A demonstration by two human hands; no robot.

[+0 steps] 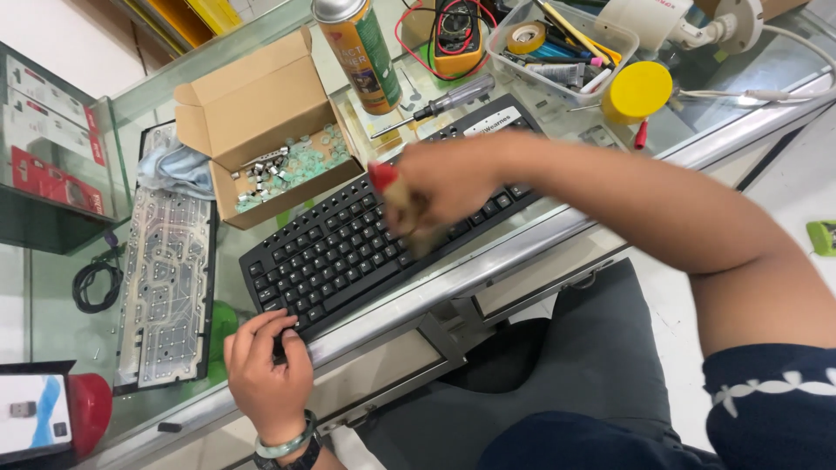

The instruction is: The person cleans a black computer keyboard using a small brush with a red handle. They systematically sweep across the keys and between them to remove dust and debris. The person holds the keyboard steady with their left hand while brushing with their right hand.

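Note:
A black keyboard (348,248) lies slanted on the glass counter (557,231). My left hand (264,365) presses down on its near left corner, fingers curled over the edge. My right hand (444,183) hovers over the keyboard's middle, blurred by motion, and grips a brush with a red tip and pale wooden handle (394,196) that points down at the keys.
An open cardboard box (261,122) with small metal and clear parts stands behind the keyboard. A keyboard membrane sheet (165,278) lies left. A spray can (359,54), screwdriver (444,97), multimeter (457,30), plastic tub of tools (566,43) and yellow lid (637,90) crowd the back.

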